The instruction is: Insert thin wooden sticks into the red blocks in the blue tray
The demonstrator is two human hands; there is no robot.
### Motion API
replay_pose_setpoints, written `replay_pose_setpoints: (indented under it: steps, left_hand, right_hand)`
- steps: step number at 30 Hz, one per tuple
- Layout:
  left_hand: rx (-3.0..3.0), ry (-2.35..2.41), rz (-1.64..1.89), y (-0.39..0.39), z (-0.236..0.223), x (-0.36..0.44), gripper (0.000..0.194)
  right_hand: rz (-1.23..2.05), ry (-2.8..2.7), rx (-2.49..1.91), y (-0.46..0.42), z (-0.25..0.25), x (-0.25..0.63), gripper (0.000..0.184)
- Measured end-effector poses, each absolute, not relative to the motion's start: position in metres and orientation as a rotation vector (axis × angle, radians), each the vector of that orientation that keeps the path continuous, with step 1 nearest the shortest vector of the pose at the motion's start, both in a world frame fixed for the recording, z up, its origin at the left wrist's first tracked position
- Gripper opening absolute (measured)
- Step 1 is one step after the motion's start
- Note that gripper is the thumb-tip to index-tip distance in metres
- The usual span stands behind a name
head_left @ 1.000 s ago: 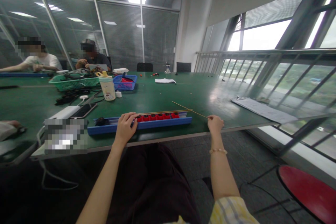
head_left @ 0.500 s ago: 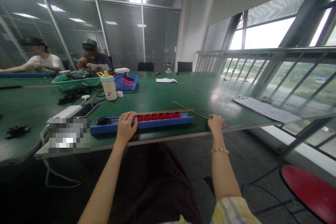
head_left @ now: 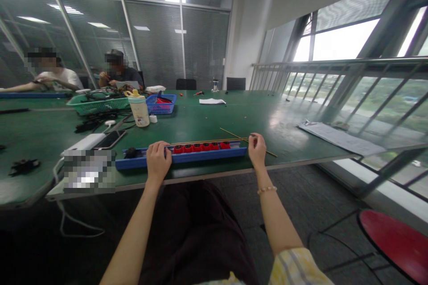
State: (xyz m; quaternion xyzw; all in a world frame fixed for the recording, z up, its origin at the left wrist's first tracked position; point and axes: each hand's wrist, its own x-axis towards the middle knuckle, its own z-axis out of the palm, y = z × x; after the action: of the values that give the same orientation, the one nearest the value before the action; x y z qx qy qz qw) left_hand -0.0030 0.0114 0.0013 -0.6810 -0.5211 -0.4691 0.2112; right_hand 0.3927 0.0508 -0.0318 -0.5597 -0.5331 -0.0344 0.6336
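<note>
From my end of the feed, this is a glass-walled room with a railed window wall [head_left: 334,71] on the right and a long green bench [head_left: 234,120] running away from the wearer. Two co-workers [head_left: 118,75] sit far off at the left end, busy with something too small to read. A red stool [head_left: 393,242] stands on the floor at lower right, and papers [head_left: 341,139] lie on the bench's right side.

Toward the left of the bench are a green basket [head_left: 96,103], a blue basket [head_left: 159,106] and a bottle [head_left: 138,111] with a yellow cap; a phone [head_left: 110,139] lies nearer the wearer.

Right at the near edge sits a blue tray [head_left: 207,155] holding a row of red blocks [head_left: 201,147], with a long rod [head_left: 207,141] lying along them. A slanted rod [head_left: 234,135] crosses beyond the tray's right end. My left hand [head_left: 158,160] is curled over the tray, touching its near side just left of the red blocks; whether it has hold of anything, I cannot tell. My right hand [head_left: 257,150] is raised, its fingers [head_left: 254,140] pinched shut on the slanted rod, right where it passes the end of the long rod.
</note>
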Motion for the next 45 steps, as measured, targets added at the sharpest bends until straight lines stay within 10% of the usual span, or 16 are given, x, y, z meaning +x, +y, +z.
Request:
replay_pose_setpoints:
  steps: [45]
  left_hand:
    - [-2.087, -1.394, -1.237, 0.01, 0.001, -0.002, 0.025]
  right_hand:
    - [0.423, -0.871, -1.043, 0.069, -0.053, 0.417, 0.042]
